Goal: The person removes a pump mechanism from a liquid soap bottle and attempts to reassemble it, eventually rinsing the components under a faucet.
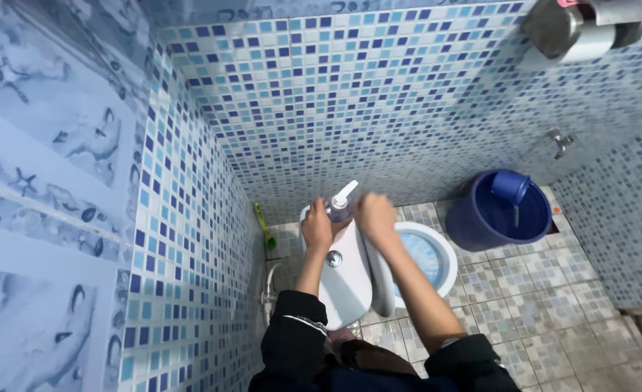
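Small bathroom, blue-white mosaic tile walls [350,94], grey patterned tile floor [553,290]. Left wall has sea-motif panels with starfish and shells [38,167]. Green brush [264,226] leans in the back left corner of the floor, just beside the toilet tank [343,283]. Tank is white, with a round silver flush button [334,258] on its lid. Left hand [317,226] sits at the back edge of the tank lid, fingers closed around the pump bottle [340,205], a clear purple-tinted one with a white pump head, standing upright on the lid. Right hand [376,218] is just beside the bottle on its right, palm down, fingers curled; cannot tell if it grips the bottle or only touches it. Both arms in dark sleeves pushed up. Toilet bowl [426,254] right of the tank, seat up, blue-tinted inside. Further right, dark blue bucket [499,218] on the floor by the back wall, blue dipper [511,189] inside it. Metal tap [559,141] on the wall above the bucket. Steel paper holder [586,29] top right.
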